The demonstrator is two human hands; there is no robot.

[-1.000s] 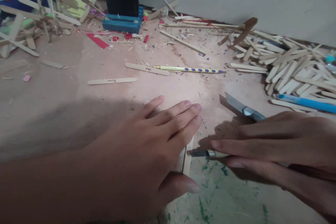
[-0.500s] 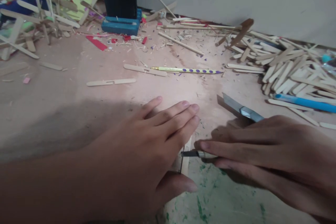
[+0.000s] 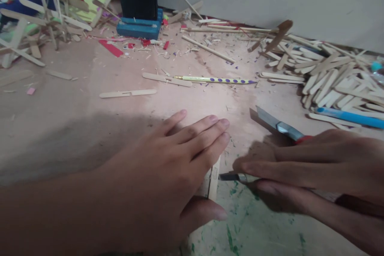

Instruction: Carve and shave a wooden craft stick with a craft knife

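Note:
My left hand (image 3: 186,160) lies flat with its fingers stretched out, pressing down a narrow wooden craft stick (image 3: 214,182). Most of that stick is hidden under the fingers and thumb; a marked strip shows between them. In my right hand (image 3: 303,168) the fingers are closed around a slim craft knife (image 3: 241,178). Its dark blade points left, just beside the stick's right edge, apparently off it. Behind the right hand is a utility knife (image 3: 282,128) with a metal blade and a bit of red handle; the hand covers the rest.
A yellow pencil with purple dots (image 3: 222,80) touches a notched craft stick (image 3: 150,76). Nearer lies another notched stick (image 3: 127,94). A heap of craft sticks (image 3: 327,80) and a blue pen (image 3: 354,118) are at right. A black upright on a blue base (image 3: 139,28) stands behind, among scraps.
My right hand has drawn the craft knife to the right, away from the stick. More of the utility knife's red handle shows. My left hand stays in place.

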